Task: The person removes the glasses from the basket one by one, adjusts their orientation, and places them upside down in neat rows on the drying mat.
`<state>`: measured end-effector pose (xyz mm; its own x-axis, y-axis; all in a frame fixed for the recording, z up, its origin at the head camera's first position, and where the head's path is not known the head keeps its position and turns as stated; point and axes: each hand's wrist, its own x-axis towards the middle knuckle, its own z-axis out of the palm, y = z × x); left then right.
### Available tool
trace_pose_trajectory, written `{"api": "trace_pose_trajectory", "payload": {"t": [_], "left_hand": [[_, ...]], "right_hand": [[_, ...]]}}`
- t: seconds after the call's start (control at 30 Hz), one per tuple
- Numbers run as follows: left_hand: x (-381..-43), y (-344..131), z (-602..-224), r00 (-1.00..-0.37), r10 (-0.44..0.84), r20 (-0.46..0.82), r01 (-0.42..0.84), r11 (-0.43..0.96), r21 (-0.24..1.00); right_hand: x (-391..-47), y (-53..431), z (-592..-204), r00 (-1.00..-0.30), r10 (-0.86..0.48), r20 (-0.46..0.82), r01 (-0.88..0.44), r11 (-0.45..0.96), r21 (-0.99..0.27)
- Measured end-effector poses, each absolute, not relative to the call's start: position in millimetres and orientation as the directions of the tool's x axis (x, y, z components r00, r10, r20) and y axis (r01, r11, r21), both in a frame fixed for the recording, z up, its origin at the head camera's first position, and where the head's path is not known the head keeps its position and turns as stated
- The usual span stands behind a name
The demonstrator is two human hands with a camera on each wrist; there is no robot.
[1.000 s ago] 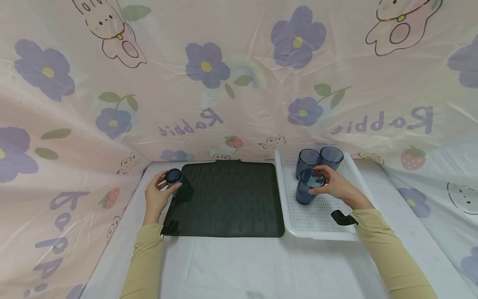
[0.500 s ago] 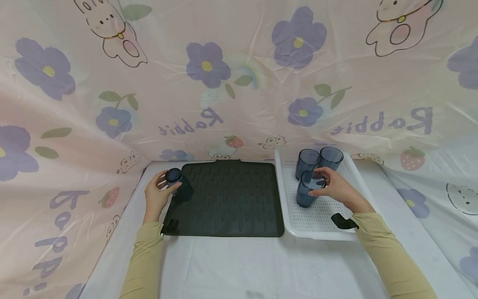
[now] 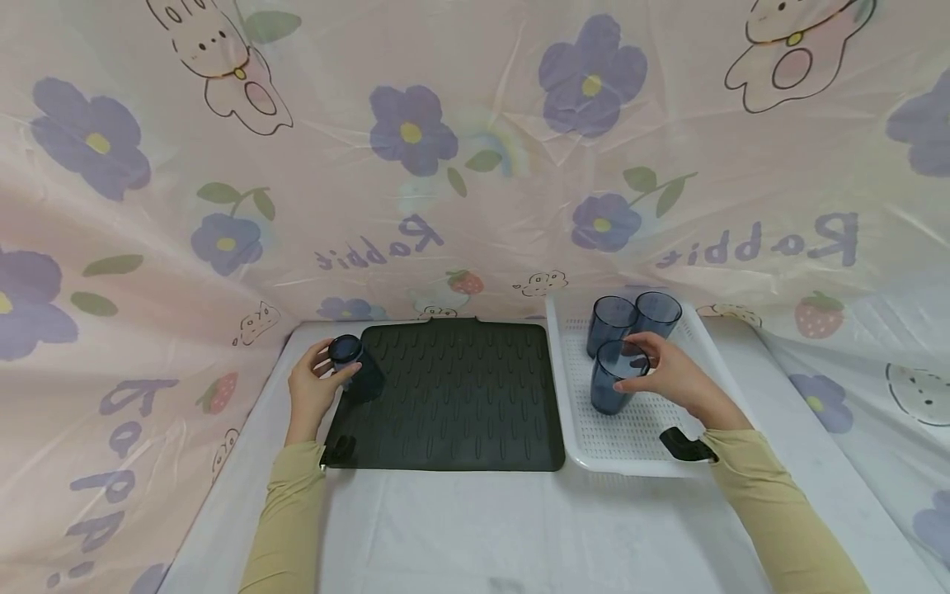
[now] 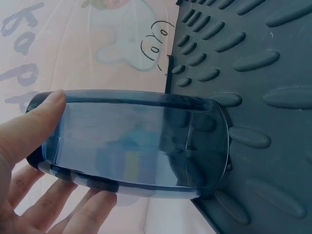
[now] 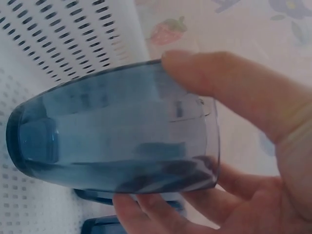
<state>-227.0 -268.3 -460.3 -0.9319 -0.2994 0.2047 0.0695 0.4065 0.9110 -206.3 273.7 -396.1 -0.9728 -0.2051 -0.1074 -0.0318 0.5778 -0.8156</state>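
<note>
- nearest, the white table (image 3: 460, 528) is seen, with a black ridged mat (image 3: 460, 412) laid on it; a white perforated tray (image 3: 638, 471) is set just beside the mat, at three o'clock from it.
- in the tray, towards nine o'clock, the right tumbler (image 3: 610, 391) is held mouth up; it is pinched near the rim by the right hand (image 3: 677, 376), thumb opposed to fingers. whether its base is touching the tray cannot be told.
- stiff, smooth walls are shown, so slipping should be expected; a modest weight, mostly in the thick base, is likely. a hold slightly below the rim would probably be steadier.
- between nine and ten o'clock on the mat, the left tumbler (image 3: 367, 383) is placed mouth down, its base end pinched between thumb and fingers of the left hand (image 3: 308, 394). that sturdy end is judged the best place to be gripped, away from the thinner rim.
- farthest in the tray, at eleven and twelve o'clock, a third tumbler (image 3: 609, 328) and a fourth tumbler (image 3: 659, 313) are stood close together; brittleness is likely, so knocks should be avoided.
</note>
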Motion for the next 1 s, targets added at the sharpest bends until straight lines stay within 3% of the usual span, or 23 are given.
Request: {"api": "trace_pose_trajectory", "payload": {"t": [1.0], "left_hand": [[-229.0,-267.2,-457.6,-0.934,-0.307,0.181,0.049,0.392,0.918]], "right_hand": [[-191.0,249.8,-332.6,-0.970,-0.239,0.041,-0.165,0.527,-0.834]]}}
